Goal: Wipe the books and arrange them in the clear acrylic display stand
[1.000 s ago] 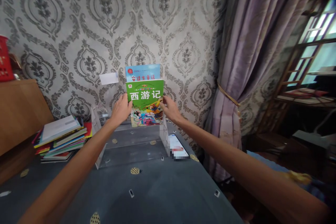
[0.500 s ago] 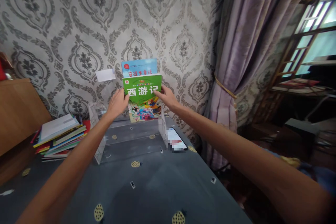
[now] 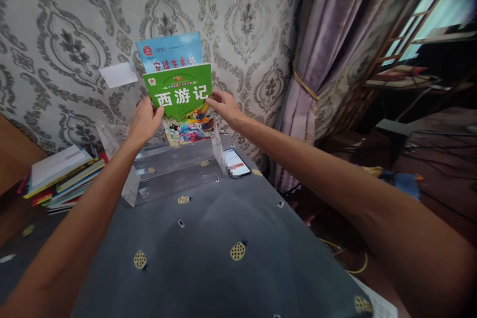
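Note:
A green book [image 3: 182, 102] with white Chinese characters and a colourful picture is upright, its cover facing me. My left hand [image 3: 144, 121] grips its left edge, thumb on the front. At the right edge my right hand [image 3: 223, 108] pinches it the same way. Behind it rises a blue book [image 3: 169, 49], its lower part hidden by the green one. Both are at a clear plastic rack [image 3: 130, 186] on the table; whether the green book's bottom rests on the rack, I cannot tell.
A pile of books and papers [image 3: 61, 174] lies on the left beside a wooden piece of furniture [image 3: 18, 154]. Right of the rack lies a phone [image 3: 236, 163]. A dark patterned cloth covers the table [image 3: 208, 278]. A tied curtain [image 3: 305, 69] hangs at the right.
The view has tilted down and shifted right, so the books, rack and phone appear further left and higher. Both hands keep their hold on the green book.

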A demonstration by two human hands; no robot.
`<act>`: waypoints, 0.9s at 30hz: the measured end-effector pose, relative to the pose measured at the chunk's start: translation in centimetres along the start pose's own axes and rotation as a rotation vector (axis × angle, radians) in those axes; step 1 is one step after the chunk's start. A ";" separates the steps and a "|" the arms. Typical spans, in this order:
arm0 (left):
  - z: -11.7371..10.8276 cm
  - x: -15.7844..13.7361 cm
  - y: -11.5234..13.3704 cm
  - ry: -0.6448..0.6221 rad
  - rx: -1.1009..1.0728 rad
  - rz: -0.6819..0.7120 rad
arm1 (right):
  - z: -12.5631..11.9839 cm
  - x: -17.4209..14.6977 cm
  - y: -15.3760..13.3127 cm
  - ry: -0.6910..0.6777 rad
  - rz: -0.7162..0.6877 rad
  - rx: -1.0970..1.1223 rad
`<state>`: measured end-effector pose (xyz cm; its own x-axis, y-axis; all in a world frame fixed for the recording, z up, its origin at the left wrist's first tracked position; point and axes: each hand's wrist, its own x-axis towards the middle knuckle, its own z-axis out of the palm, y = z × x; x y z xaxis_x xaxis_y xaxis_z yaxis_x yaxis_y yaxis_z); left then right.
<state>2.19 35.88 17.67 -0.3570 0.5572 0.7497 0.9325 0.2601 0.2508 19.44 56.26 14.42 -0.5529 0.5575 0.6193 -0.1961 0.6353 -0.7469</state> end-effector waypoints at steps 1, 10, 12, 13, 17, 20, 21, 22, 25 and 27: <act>-0.1 -0.2 0.1 0.001 0.000 -0.004 | -0.1 -0.3 0.0 -0.002 0.014 0.018; -0.7 -1.8 1.1 -0.055 0.102 -0.016 | -0.3 -2.8 -0.1 -0.031 0.083 0.113; -0.7 -2.1 1.0 -0.059 0.098 -0.008 | -0.2 -3.2 -0.2 -0.022 0.080 0.109; -0.7 -2.2 1.0 -0.058 0.094 -0.006 | -0.1 -3.4 -0.3 -0.020 0.080 0.107; -0.7 -2.7 0.7 -0.046 0.065 0.013 | 0.0 -4.1 -0.7 -0.026 0.093 0.112; -0.3 -2.8 0.2 -0.045 0.029 0.027 | 0.0 -4.4 -0.7 -0.025 0.089 0.089; 0.0 -2.8 0.0 -0.044 0.017 0.026 | 0.0 -4.4 -0.7 -0.022 0.090 0.076; 0.3 -2.8 -0.2 -0.043 0.003 0.027 | 0.0 -4.5 -0.6 -0.015 0.095 0.062; 0.9 -3.5 -0.4 -0.008 -0.060 0.075 | -0.1 -5.1 -0.5 0.007 0.124 0.014; 0.8 -4.9 -0.4 0.045 -0.099 0.124 | -0.3 -6.2 -0.7 0.003 0.094 -0.035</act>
<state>3.50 33.63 13.40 -0.2380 0.5436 0.8049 0.9709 0.1115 0.2118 23.23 52.52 11.13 -0.5651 0.6173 0.5474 -0.1144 0.5984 -0.7930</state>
